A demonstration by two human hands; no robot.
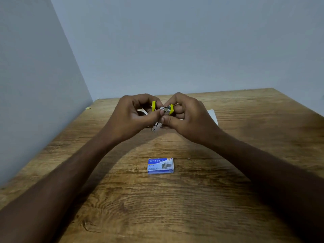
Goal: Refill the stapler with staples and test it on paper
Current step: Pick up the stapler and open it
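A small yellow and silver stapler [166,109] is held up above the table between both hands, swung open so its metal channel shows. My left hand [133,116] pinches its left yellow part and the metal tip. My right hand [187,116] grips the right yellow part. A blue and white staple box [161,165] lies shut on the wooden table [175,207], nearer to me than the hands. White paper [213,115] lies flat behind the hands, mostly hidden by them.
Grey walls close off the table at the left and back. A small yellowish scrap [88,108] lies at the table's far left corner. The table's right edge runs diagonally at the far right.
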